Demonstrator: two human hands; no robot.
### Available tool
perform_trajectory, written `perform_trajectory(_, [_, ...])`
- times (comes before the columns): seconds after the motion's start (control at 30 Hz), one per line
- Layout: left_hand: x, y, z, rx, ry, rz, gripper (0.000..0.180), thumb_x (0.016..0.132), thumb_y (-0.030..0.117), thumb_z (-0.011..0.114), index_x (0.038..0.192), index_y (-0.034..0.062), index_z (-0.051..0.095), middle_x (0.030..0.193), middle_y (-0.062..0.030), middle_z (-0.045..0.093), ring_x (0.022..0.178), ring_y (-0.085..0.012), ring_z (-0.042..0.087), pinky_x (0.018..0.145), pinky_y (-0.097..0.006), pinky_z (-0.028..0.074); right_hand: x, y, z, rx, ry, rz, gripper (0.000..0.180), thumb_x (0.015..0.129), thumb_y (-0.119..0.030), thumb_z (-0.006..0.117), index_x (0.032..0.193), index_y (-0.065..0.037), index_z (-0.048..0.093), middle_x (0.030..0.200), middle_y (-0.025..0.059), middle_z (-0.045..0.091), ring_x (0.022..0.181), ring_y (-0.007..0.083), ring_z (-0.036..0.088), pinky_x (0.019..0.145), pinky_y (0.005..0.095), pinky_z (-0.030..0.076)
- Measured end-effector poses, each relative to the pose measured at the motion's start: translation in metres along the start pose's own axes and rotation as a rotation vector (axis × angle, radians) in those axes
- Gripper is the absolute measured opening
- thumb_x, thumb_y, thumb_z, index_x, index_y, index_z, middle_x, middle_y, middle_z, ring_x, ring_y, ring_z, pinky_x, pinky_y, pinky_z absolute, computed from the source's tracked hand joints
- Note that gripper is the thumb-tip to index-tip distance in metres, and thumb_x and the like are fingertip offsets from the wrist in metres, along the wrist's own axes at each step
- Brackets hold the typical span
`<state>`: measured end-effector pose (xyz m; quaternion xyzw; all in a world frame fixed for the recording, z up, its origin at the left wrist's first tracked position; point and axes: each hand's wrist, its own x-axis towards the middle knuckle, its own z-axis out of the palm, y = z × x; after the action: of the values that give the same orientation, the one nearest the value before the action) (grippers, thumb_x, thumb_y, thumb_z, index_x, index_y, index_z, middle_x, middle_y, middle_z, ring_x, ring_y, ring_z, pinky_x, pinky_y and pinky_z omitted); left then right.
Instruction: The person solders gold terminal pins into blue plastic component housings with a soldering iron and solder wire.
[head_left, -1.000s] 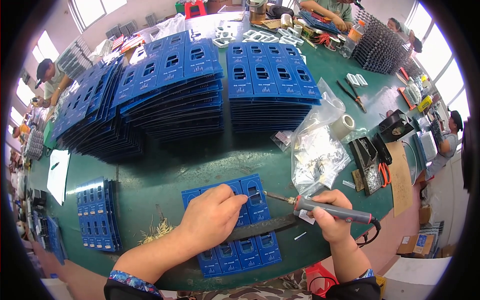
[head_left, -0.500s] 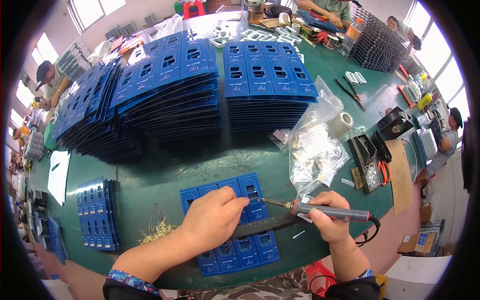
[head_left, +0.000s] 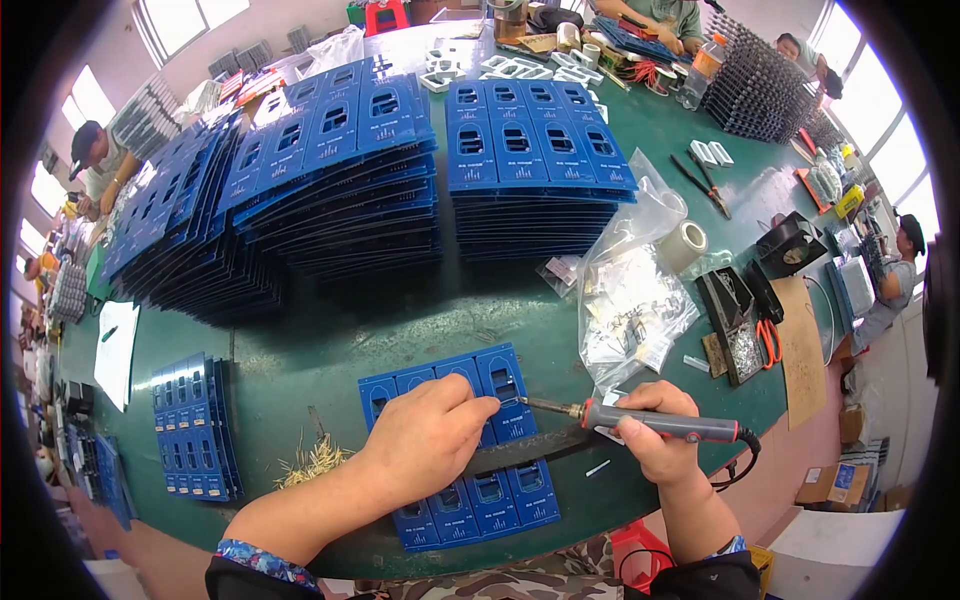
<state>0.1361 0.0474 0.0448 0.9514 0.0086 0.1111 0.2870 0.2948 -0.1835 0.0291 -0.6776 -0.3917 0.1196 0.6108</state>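
Note:
A blue circuit board panel (head_left: 530, 493) with several rectangular cut-outs lies on the green table in front of me. Across its middle runs a dark flat strip (head_left: 545, 445). My left hand (head_left: 425, 430) rests over the panel, thumb and fingers pinched together near an upper right cut-out; what they hold, if anything, is hidden. In my right hand (head_left: 655, 432) is a grey soldering iron (head_left: 700, 425) with red trim, gripped around its handle. Its thin tip points left and reaches the edge of that cut-out, close to my left fingertips. A black cord curls from the handle's end.
Tall stacks of blue panels (head_left: 540, 215) stand beyond my hands, with a smaller stack (head_left: 192, 430) at left. Pin-like clippings (head_left: 315, 462) lie by my left forearm. To the right are a clear bag (head_left: 635, 300), a parts tray (head_left: 735, 330) and pliers (head_left: 708, 185). Other people sit around.

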Motion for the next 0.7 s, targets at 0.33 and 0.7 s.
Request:
perform_trajectory(0.33, [0.0008,0.0001,0.0004,0.002,0.003,0.001,0.022,0.079,0.005,0.066,0.100,0.0069,0.067,0.084,-0.0078,0.059,0.075,-0.0279,0.061,0.063,-0.038,0.051,0.0008,-0.0007,-0.0002,-0.028,-0.003,-0.013,0.017,0.077,-0.012,0.072,0.083,0.002,0.065,0.074,0.0096,0.066,0.060,0.0178,0.061,0.056,0.0285,0.046])
perform_trajectory(0.7, [-0.0001,0.0005,0.0007,0.002,0.040,0.036,0.021,0.078,0.004,0.067,0.100,0.0071,0.067,0.082,-0.0077,0.058,0.073,-0.0274,0.060,0.062,-0.037,0.050,-0.0045,0.0006,-0.0020,0.059,0.037,0.065,0.018,0.076,-0.011,0.071,0.085,0.003,0.064,0.071,0.0101,0.065,0.057,0.0170,0.058,0.055,0.0281,0.045])
